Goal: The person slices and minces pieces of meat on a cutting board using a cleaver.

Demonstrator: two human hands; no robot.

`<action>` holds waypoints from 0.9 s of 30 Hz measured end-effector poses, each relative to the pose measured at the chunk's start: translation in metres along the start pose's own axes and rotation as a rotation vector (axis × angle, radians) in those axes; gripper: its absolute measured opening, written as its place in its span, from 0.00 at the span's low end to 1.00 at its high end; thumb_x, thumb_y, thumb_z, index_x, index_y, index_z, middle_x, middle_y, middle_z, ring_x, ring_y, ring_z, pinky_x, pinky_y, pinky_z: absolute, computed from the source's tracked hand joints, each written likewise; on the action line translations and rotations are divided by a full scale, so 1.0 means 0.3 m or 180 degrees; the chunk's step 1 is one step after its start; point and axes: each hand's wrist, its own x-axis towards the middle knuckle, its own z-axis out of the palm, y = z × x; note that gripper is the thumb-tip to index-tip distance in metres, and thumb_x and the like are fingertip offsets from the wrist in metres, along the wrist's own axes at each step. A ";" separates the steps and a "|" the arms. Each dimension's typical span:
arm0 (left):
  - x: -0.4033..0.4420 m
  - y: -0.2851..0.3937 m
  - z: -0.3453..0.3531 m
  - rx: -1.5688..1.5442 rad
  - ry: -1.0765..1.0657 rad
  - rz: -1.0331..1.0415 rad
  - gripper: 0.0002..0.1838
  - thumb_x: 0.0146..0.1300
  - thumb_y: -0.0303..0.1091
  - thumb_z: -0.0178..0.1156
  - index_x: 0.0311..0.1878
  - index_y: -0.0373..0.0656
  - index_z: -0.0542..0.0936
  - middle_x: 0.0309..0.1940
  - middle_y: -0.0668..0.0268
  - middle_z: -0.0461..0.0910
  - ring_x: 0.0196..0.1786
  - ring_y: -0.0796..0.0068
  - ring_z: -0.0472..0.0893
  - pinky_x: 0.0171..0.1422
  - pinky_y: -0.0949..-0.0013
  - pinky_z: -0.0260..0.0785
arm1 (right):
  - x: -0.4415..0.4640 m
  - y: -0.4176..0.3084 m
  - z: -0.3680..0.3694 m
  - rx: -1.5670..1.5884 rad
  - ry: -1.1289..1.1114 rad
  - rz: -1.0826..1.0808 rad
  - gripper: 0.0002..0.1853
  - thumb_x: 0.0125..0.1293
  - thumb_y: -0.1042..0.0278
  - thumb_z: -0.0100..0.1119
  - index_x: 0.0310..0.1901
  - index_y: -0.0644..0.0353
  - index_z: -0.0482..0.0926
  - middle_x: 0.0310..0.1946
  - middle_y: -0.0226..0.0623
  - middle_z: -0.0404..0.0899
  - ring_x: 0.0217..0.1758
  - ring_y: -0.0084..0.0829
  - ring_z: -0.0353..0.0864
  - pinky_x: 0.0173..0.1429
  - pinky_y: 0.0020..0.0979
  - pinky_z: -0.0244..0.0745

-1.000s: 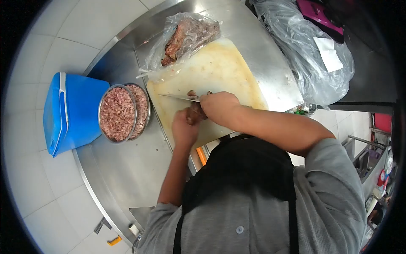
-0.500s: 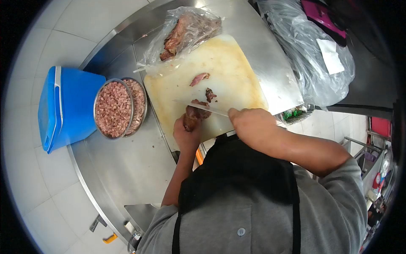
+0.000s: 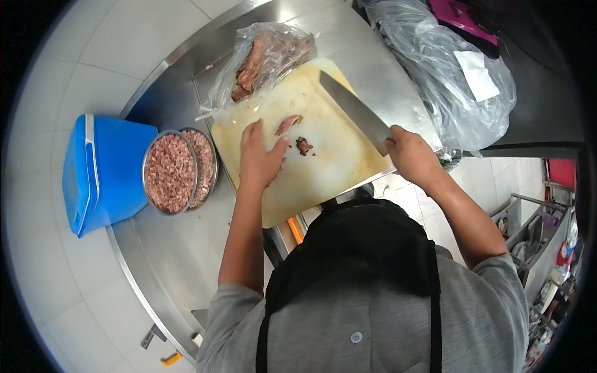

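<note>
My right hand [image 3: 411, 155] is wrapped round the handle of a broad kitchen knife [image 3: 356, 113]. Its blade slants up and left over the right side of a yellowed white cutting board [image 3: 329, 168]. On the board's left part, my left hand [image 3: 258, 156] hovers or rests with thumb and fingers apart. Beside its thumb lies a reddish strip of meat [image 3: 288, 124], and right of that a dark, browned scrap of meat [image 3: 304, 146]. Bits of meat show at the edge of my left palm; the rest there is hidden.
A clear plastic bag [image 3: 280, 46] with a large piece of meat lies at the board's far edge. Left stand two round containers of diced meat [image 3: 169, 174] and a blue cooler [image 3: 118, 168]. A large plastic bag [image 3: 429, 81] is at the right, on the steel table [image 3: 168, 261].
The knife has swung away from the meat to the right, its tip now pointing up. My left hand has moved up and left and opened; the chunk it held is out of sight.
</note>
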 end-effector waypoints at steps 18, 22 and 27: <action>-0.027 0.381 0.574 0.0395 -0.0793 0.2863 0.13 0.69 0.29 0.61 0.56 0.48 0.81 0.47 0.59 0.79 0.44 0.53 0.83 0.46 0.55 0.80 | -0.789 0.631 0.299 0.1761 0.1085 0.2584 0.17 0.72 0.57 0.60 0.42 0.67 0.77 0.33 0.57 0.83 0.41 0.58 0.84 0.46 0.50 0.77; -0.062 0.680 0.825 -0.0613 -0.1402 0.3221 0.15 0.70 0.29 0.60 0.58 0.48 0.81 0.47 0.58 0.78 0.44 0.52 0.83 0.49 0.57 0.78 | -0.841 0.696 0.425 0.1912 0.1312 0.2968 0.18 0.70 0.55 0.60 0.48 0.64 0.81 0.45 0.56 0.84 0.52 0.56 0.84 0.57 0.49 0.78; -0.113 1.047 1.100 -0.1006 -0.2045 0.3690 0.15 0.71 0.28 0.58 0.59 0.45 0.79 0.49 0.55 0.77 0.50 0.49 0.80 0.54 0.54 0.75 | -0.956 0.695 0.402 0.2317 0.1558 0.3236 0.17 0.72 0.56 0.56 0.48 0.65 0.78 0.45 0.56 0.84 0.54 0.56 0.83 0.59 0.50 0.76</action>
